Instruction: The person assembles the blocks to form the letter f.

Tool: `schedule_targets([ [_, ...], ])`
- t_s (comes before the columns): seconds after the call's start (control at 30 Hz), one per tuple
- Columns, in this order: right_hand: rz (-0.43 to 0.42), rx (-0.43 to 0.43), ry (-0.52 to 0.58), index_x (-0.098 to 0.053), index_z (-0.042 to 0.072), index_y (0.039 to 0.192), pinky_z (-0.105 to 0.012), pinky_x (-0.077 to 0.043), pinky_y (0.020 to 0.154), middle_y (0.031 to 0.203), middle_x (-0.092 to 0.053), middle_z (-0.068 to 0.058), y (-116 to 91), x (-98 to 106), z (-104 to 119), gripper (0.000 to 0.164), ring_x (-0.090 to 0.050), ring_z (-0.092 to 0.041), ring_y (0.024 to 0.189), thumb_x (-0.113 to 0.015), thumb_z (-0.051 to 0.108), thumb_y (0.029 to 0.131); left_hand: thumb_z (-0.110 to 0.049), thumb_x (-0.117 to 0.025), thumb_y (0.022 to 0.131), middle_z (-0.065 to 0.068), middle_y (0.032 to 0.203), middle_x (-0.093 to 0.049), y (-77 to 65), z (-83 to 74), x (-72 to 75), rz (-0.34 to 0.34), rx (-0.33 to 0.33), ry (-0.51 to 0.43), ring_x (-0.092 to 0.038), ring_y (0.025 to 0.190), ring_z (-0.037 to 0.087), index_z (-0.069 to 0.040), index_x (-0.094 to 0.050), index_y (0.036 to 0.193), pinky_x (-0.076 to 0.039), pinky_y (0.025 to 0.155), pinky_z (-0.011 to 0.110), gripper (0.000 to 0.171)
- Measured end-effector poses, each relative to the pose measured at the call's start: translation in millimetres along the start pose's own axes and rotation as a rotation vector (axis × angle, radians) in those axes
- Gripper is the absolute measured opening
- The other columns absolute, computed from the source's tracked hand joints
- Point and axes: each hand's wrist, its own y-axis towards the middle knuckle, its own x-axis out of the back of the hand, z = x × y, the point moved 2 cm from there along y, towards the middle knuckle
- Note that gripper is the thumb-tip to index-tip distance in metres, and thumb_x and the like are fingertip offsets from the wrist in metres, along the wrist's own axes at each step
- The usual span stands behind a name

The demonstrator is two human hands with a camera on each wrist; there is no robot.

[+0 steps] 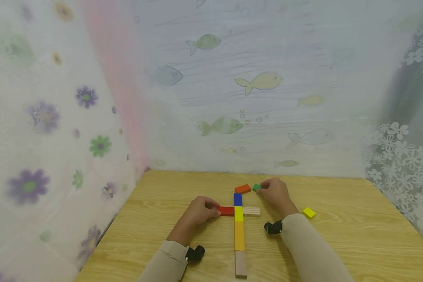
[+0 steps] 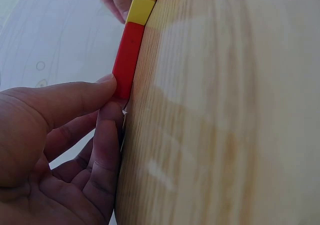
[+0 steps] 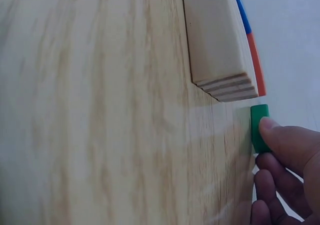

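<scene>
My left hand (image 1: 199, 210) pinches the outer end of a red block (image 1: 227, 211) between thumb and fingers. That block lies flat, its inner end against a yellow block (image 1: 239, 214). At the far side my right hand (image 1: 277, 194) holds a small green block (image 1: 256, 187) by its right end, thumb on top in the right wrist view. A short gap parts the green block from an orange-red block (image 1: 243, 189), which lies at a slant beyond a blue block (image 1: 237, 199). Opposite the red block, a pale striped wooden block (image 1: 252, 212) extends right from the yellow one.
Nearer me, an orange-yellow block (image 1: 239, 235) and a greyish-tan block (image 1: 241, 263) continue the column. A loose yellow block (image 1: 308, 213) lies right of my right wrist. Patterned curtains (image 1: 261, 149) hang behind the wooden table (image 1: 356, 235).
</scene>
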Motion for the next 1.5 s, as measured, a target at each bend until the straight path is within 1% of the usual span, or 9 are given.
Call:
schedule_targets([
  [0.1, 0.002, -0.013, 0.016, -0.073, -0.001, 0.123, -0.051, -0.055, 0.096, 0.117, -0.074, -0.018, -1.1, 0.7, 0.3, 0.039, -0.067, -0.036, 0.111, -0.079, 0.021, 0.092, -0.020, -0.080, 0.091, 0.001, 0.096, -0.069, 0.0, -0.5, -0.6, -0.001, -0.002, 0.003, -0.060, 0.086, 0.019, -0.012, -0.079, 0.115, -0.053, 0.075, 0.032, 0.025],
  [0.3, 0.015, -0.042, 0.050, -0.074, 0.001, 0.123, -0.051, -0.054, 0.098, 0.114, -0.075, -0.016, -0.9, 1.0, -3.1, 0.033, -0.067, -0.036, 0.112, -0.075, 0.014, 0.092, -0.020, -0.081, 0.091, 0.002, 0.096, -0.068, 1.1, -0.1, -1.6, -0.008, 0.005, 0.005, -0.059, 0.086, 0.019, -0.012, -0.079, 0.114, -0.052, 0.074, 0.032, 0.025],
  [0.4, 0.019, -0.046, 0.058, -0.074, 0.001, 0.122, -0.051, -0.054, 0.098, 0.113, -0.075, -0.015, -0.4, 0.4, -5.8, 0.032, -0.066, -0.035, 0.113, -0.075, 0.013, 0.092, -0.020, -0.081, 0.090, 0.002, 0.095, -0.068, 1.5, -0.1, -1.9, -0.013, 0.006, 0.006, -0.059, 0.086, 0.019, -0.012, -0.079, 0.114, -0.052, 0.074, 0.032, 0.025],
  [0.5, 0.020, -0.044, 0.064, -0.075, 0.001, 0.122, -0.052, -0.054, 0.099, 0.113, -0.076, -0.015, 0.3, -0.4, -7.9, 0.032, -0.066, -0.036, 0.113, -0.076, 0.013, 0.092, -0.020, -0.081, 0.090, 0.002, 0.095, -0.068, 1.5, -0.3, -2.0, -0.016, 0.005, 0.010, -0.059, 0.086, 0.019, -0.012, -0.079, 0.113, -0.052, 0.075, 0.032, 0.025],
  [0.83, 0.004, -0.043, 0.098, -0.075, 0.005, 0.125, -0.055, -0.050, 0.103, 0.112, -0.077, -0.011, -1.1, -2.9, -12.4, 0.036, -0.065, -0.038, 0.117, -0.078, 0.019, 0.091, -0.021, -0.080, 0.091, 0.001, 0.096, -0.069, 0.9, -0.7, -1.9, -0.018, 0.010, 0.029, -0.060, 0.087, 0.019, -0.013, -0.079, 0.114, -0.054, 0.078, 0.034, 0.024],
  [1.07, -0.003, -0.023, 0.121, -0.072, 0.004, 0.129, -0.054, -0.049, 0.103, 0.112, -0.077, -0.011, -3.7, -0.3, -11.8, 0.039, -0.066, -0.034, 0.115, -0.077, 0.019, 0.094, -0.021, -0.080, 0.091, 0.002, 0.097, -0.069, 1.7, -0.9, -1.0, -0.012, 0.015, 0.015, -0.060, 0.086, 0.019, -0.013, -0.079, 0.115, -0.054, 0.076, 0.033, 0.025],
  [1.23, 0.000, -0.029, 0.124, -0.073, 0.005, 0.127, -0.055, -0.049, 0.104, 0.114, -0.077, -0.011, -5.1, 0.0, -10.7, 0.037, -0.066, -0.036, 0.116, -0.077, 0.021, 0.094, -0.022, -0.080, 0.091, 0.002, 0.097, -0.069, 2.9, 0.4, -0.6, -0.014, 0.000, 0.024, -0.061, 0.087, 0.019, -0.013, -0.079, 0.114, -0.054, 0.078, 0.034, 0.025],
  [1.5, -0.009, -0.029, 0.126, -0.075, 0.008, 0.125, -0.056, -0.047, 0.105, 0.113, -0.077, -0.010, -4.9, -3.7, -12.4, 0.034, -0.065, -0.036, 0.117, -0.078, 0.022, 0.093, -0.022, -0.080, 0.091, 0.002, 0.098, -0.069, 1.1, 1.4, -0.2, -0.018, 0.007, 0.028, -0.060, 0.089, 0.019, -0.013, -0.079, 0.114, -0.054, 0.080, 0.035, 0.025],
])
